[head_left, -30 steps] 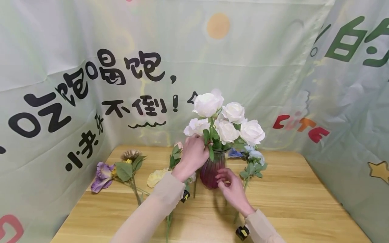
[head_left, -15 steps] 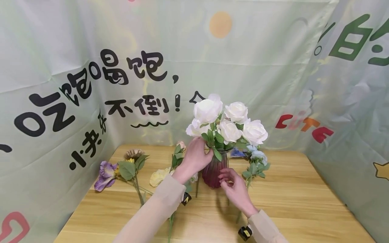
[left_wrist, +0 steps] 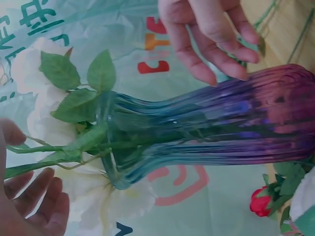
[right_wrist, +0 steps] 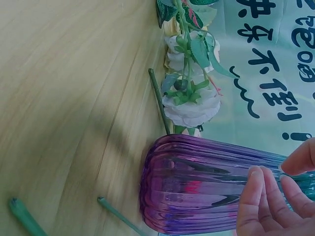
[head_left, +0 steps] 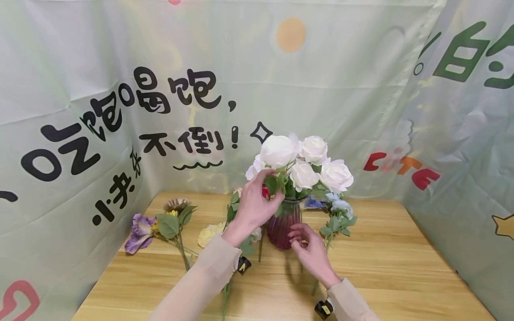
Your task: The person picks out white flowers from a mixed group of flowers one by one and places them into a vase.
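Note:
A ribbed glass vase, purple at the base and bluish green toward the neck, stands on the table holding several white roses. My left hand is at the vase's mouth, thumb and fingers spread around green leaves and stems. In the left wrist view the rose stems run between thumb and fingers with gaps around them. Low on the vase's right side is my right hand, fingers loosely bent and holding nothing. Whether its fingertips touch the glass I cannot tell.
Left on the wooden table lie a purple flower, a brown bloom and a pale yellow flower. Light blue flowers lie right of the vase. A red flower shows behind it. Printed cloth hangs around.
The large left rose has sunk lower and shifted right. My left fingers have spread from their grip on the stem, and the hand rose slightly. The right hand stays beside the vase.

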Demonstrator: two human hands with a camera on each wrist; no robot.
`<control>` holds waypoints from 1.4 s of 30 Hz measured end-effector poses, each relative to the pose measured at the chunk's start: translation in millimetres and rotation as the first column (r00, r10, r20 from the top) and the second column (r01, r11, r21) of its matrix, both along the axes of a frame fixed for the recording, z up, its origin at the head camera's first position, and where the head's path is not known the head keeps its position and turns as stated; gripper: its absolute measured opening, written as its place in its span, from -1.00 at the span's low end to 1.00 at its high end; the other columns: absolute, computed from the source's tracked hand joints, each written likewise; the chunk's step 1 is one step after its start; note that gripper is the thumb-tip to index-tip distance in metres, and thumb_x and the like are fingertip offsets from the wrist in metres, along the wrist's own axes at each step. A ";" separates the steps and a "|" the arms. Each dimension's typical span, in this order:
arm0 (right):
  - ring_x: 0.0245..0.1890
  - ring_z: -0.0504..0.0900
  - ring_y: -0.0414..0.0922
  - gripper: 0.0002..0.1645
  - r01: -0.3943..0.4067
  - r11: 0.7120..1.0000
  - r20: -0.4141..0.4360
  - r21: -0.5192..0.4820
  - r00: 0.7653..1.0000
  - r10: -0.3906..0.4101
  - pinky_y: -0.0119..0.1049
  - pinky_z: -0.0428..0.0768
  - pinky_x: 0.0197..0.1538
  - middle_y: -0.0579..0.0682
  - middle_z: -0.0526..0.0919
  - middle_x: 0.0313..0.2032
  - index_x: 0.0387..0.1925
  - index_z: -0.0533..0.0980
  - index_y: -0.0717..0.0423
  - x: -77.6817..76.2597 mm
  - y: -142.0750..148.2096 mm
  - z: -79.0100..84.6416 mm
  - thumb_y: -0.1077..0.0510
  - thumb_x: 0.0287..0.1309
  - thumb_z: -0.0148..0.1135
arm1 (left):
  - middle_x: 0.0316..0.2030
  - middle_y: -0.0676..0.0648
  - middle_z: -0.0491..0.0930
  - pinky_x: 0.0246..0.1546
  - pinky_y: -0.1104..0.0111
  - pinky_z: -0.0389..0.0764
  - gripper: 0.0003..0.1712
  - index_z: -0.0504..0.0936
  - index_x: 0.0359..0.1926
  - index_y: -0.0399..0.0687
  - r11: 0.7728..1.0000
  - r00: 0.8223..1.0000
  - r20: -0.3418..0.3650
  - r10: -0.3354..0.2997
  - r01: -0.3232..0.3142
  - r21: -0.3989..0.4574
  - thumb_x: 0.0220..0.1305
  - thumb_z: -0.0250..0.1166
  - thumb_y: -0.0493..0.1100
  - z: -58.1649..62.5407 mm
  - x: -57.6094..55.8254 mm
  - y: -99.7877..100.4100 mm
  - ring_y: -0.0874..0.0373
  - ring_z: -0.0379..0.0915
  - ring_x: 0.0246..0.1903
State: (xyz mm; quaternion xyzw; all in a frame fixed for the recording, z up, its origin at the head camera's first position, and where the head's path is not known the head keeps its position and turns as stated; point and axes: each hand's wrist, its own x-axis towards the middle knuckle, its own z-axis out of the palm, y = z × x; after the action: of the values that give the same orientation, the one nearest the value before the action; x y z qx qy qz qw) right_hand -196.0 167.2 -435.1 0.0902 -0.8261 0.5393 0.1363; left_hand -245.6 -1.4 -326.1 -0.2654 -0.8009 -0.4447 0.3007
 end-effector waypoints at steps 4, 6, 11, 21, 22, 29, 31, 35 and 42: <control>-0.24 0.59 0.09 -0.58 -0.010 1.000 0.010 -0.001 1.000 0.010 -0.34 0.59 -0.29 0.23 0.63 -0.24 -0.07 0.47 0.34 10.5 -4.5 15.6 0.53 -0.05 0.04 | -0.22 -0.03 0.61 -0.55 0.46 0.49 -0.73 0.56 -0.09 -0.14 1.000 0.998 -0.061 0.007 -0.006 0.018 0.19 0.25 -0.15 7.5 -1.6 2.9 0.23 0.42 -0.53; -0.23 0.59 0.08 -0.59 -0.009 1.000 0.026 0.002 1.000 0.009 -0.34 0.59 -0.27 0.24 0.63 -0.23 -0.07 0.46 0.34 12.2 -5.2 18.2 0.52 -0.04 0.05 | -0.20 -0.02 0.61 -0.44 0.41 0.54 -0.76 0.59 -0.12 -0.13 1.000 0.997 -0.071 0.027 -0.028 -0.008 0.21 0.25 -0.15 10.6 -1.9 4.8 0.20 0.46 -0.45; -0.23 0.59 0.06 -0.61 -0.008 1.000 0.032 0.007 0.999 0.007 -0.33 0.60 -0.26 0.24 0.63 -0.22 -0.07 0.47 0.34 13.1 -5.2 19.2 0.52 -0.01 0.05 | -0.20 0.02 0.64 -0.09 0.28 0.54 -0.83 0.64 -0.18 -0.08 0.993 0.993 -0.099 0.069 -0.078 -0.087 0.22 0.26 -0.16 15.2 -3.5 8.7 0.15 0.51 -0.14; -0.24 0.59 0.04 -0.61 -0.011 1.000 0.023 0.011 1.000 0.011 -0.32 0.60 -0.26 0.23 0.63 -0.23 -0.08 0.48 0.33 12.0 -5.3 17.6 0.52 -0.02 0.05 | -0.21 0.01 0.66 -0.14 0.23 0.57 -0.88 0.66 -0.23 -0.07 0.986 0.991 -0.079 0.109 -0.118 -0.120 0.22 0.26 -0.19 10.8 -9.8 7.8 0.09 0.54 -0.15; -0.24 0.59 0.05 -0.61 -0.011 1.000 0.017 0.011 1.000 0.011 -0.33 0.60 -0.26 0.23 0.63 -0.23 -0.08 0.48 0.33 11.4 -5.1 16.6 0.52 -0.02 0.05 | -0.21 0.00 0.66 -0.17 0.24 0.58 -0.89 0.66 -0.24 -0.07 0.986 0.991 -0.080 0.108 -0.117 -0.120 0.22 0.26 -0.20 11.3 -10.4 7.9 0.10 0.56 -0.18; -0.28 0.59 -0.03 -0.58 -0.003 1.000 0.007 0.006 1.000 0.003 -0.35 0.60 -0.29 0.13 0.65 -0.26 -0.11 0.51 0.22 -6.5 1.1 -11.6 0.51 -0.07 0.09 | -0.26 0.00 0.68 -0.37 0.32 0.59 -0.90 0.68 -0.25 -0.06 0.990 0.987 -0.127 0.098 -0.109 -0.084 0.22 0.27 -0.20 16.1 -16.9 9.5 0.14 0.59 -0.31; -0.29 0.59 -0.07 -0.58 -0.005 1.000 0.002 0.010 1.000 0.005 -0.36 0.60 -0.29 0.08 0.65 -0.27 -0.12 0.51 0.18 -8.6 1.9 -15.5 0.50 -0.08 0.10 | -0.27 0.01 0.69 -0.38 0.34 0.58 -0.91 0.68 -0.26 -0.06 0.991 0.987 -0.128 0.098 -0.108 -0.075 0.22 0.28 -0.20 16.1 -18.3 9.3 0.16 0.59 -0.32; -0.29 0.60 -0.06 -0.57 -0.013 1.000 -0.008 0.009 1.000 0.013 -0.34 0.61 -0.29 0.07 0.65 -0.29 -0.12 0.51 0.17 -9.3 2.4 -18.7 0.49 -0.10 0.10 | -0.27 0.01 0.69 -0.40 0.38 0.57 -0.91 0.69 -0.26 -0.05 0.993 0.990 -0.101 0.095 -0.102 -0.066 0.21 0.29 -0.20 12.4 -19.3 8.0 0.18 0.58 -0.36; -0.27 0.60 -0.04 -0.57 0.004 1.000 0.000 0.014 1.000 -0.004 -0.34 0.61 -0.27 0.08 0.65 -0.26 -0.10 0.50 0.20 -10.1 1.1 -18.3 0.51 -0.08 0.10 | -0.24 0.05 0.68 -0.47 0.37 0.53 -0.87 0.70 -0.25 0.02 0.986 0.991 0.020 0.132 -0.129 -0.109 0.20 0.31 -0.08 6.8 -21.8 10.5 0.18 0.54 -0.38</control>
State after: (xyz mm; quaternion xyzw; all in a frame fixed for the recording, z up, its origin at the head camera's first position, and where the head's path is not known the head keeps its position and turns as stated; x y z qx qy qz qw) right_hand -206.0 168.2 -453.4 0.0897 -0.8301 0.5331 0.1368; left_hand -267.5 9.1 -319.2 -0.2221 -0.8434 -0.3835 0.3037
